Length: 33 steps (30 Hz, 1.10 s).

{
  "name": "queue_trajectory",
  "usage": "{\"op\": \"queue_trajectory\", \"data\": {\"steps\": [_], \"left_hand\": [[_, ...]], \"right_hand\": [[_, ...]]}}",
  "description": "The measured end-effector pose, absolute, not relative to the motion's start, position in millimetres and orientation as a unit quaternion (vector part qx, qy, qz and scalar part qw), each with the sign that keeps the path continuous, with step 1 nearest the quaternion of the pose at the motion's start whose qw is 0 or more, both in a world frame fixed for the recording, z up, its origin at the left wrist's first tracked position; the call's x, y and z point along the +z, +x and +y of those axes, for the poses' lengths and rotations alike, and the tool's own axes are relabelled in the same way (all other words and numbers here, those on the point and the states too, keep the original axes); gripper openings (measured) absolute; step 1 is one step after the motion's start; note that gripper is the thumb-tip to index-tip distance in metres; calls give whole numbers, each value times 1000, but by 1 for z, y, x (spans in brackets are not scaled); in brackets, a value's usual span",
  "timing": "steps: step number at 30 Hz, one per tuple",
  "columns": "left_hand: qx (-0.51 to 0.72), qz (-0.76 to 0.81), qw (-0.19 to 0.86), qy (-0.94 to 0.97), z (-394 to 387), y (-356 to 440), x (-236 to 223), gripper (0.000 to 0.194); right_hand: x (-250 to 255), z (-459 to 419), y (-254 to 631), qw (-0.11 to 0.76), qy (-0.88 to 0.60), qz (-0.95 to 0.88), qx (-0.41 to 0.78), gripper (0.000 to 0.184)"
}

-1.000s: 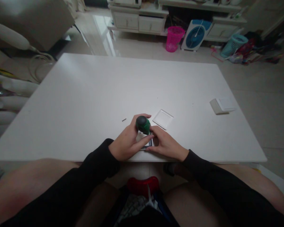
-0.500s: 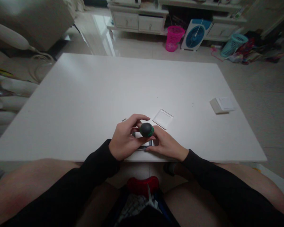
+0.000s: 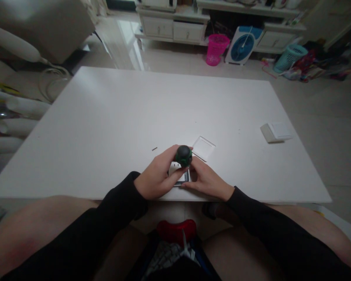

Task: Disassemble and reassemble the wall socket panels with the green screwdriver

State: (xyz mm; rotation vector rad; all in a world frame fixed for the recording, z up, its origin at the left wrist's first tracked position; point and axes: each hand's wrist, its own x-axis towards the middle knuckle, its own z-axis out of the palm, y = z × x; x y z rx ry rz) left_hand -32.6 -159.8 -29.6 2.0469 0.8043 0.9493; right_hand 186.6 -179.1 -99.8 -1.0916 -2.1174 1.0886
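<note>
A screwdriver with a green and black handle (image 3: 183, 155) stands upright over a small white switch module (image 3: 179, 174) near the front edge of the white table (image 3: 134, 113). My left hand (image 3: 156, 175) is closed around the handle. My right hand (image 3: 206, 179) rests on the table against the right side of the module, its fingers pressed to it. A white square cover plate (image 3: 203, 147) lies just beyond my right hand. The screwdriver's tip is hidden by my fingers.
A tiny dark screw (image 3: 154, 148) lies left of my hands. A beige and white wall switch (image 3: 276, 132) sits at the table's right edge. On the floor beyond are a pink basket (image 3: 216, 48), a blue fan (image 3: 242, 46) and a teal basket (image 3: 289, 56).
My left hand's fingers have shifted round the screwdriver handle, and the handle has swung a little right and back. My right hand has stayed on the module.
</note>
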Motion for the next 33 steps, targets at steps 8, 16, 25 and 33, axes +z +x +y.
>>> {"op": "queue_trajectory", "data": {"steps": [8,16,25,33], "left_hand": [[395,318,343,791,-160,-29,-33,19],[392,340,361,775,-160,-35,-29,40],[356,281,384,804,-160,-40,-25,57],[457,318,487,673,-160,-38,-26,50]], "right_hand": [[-101,-179,186,241,-418,-779,400,61],[-98,-180,186,237,-420,-779,401,63],[-99,-179,186,242,-422,-774,405,72],[-97,-180,185,241,-423,-779,395,77]]}}
